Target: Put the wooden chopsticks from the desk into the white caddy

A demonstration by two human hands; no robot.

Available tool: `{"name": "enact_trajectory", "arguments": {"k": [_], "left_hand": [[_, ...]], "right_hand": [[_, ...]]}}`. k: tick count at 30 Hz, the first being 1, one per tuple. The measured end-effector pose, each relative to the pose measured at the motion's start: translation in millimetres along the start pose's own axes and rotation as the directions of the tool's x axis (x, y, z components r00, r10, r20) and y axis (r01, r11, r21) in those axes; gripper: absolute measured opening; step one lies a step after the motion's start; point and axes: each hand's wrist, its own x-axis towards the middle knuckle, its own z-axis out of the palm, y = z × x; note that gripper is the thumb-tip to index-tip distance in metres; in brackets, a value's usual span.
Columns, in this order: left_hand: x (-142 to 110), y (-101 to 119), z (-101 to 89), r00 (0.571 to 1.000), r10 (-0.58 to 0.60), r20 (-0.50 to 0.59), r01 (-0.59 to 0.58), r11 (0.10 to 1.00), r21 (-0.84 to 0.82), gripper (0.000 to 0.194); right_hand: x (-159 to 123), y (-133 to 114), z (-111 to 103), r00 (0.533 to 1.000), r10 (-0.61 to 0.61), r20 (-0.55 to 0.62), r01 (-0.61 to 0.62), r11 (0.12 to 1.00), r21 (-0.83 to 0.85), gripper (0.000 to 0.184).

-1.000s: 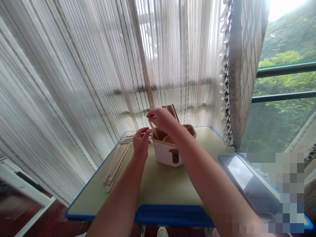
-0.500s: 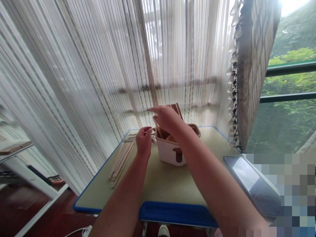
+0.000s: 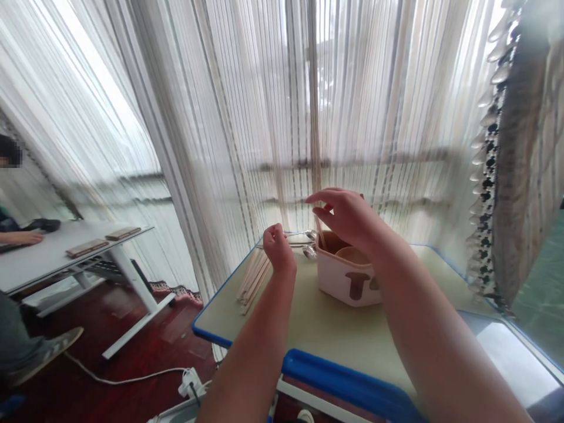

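Observation:
A white holder (image 3: 347,278) with a tan rim and a brown mark stands on the small blue-edged table (image 3: 308,329). My right hand (image 3: 346,216) hovers just above its left end, fingers spread and curved, holding nothing that shows; a chopstick (image 3: 319,232) stands in the holder below it. My left hand (image 3: 279,248) is curled closed to the left of the holder, above the table; what it holds is hidden. A bundle of wooden chopsticks (image 3: 254,279) lies on the table left of that hand. Metal spoons (image 3: 305,243) lie behind it.
Sheer striped curtains (image 3: 247,117) hang right behind the table, a heavy patterned drape (image 3: 529,164) at the right. A phone (image 3: 511,358) lies on the table's right side. At far left another person sits at a white desk (image 3: 57,249). A cable and power strip (image 3: 189,385) lie on the floor.
The view has swung to the left, so the table sits further right and the white desk appears. My right hand has opened and lifted off the chopsticks in the holder.

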Motion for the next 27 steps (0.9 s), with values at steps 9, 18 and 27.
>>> {"name": "enact_trajectory", "arguments": {"k": [9,18,27], "left_hand": [[-15.1,13.1,-87.0,0.904,0.320,0.283,-0.427,0.647,0.632,0.034],[-39.7,-11.2,-120.9,0.934,0.014,0.356,-0.356,0.067,0.932,0.027],[-37.2,-22.6,-118.9,0.927,-0.024,0.373,-0.374,-0.014,0.927,0.028]], "right_hand": [[3.2,-11.3,37.8,0.980,-0.016,0.196,0.038,0.994,-0.105,0.028],[-0.8,-13.1,95.4,0.926,-0.088,0.368,0.123,0.990,-0.071,0.035],[-12.1,-23.9,104.0,0.835,-0.116,0.538,0.164,0.986,-0.042,0.037]]}}
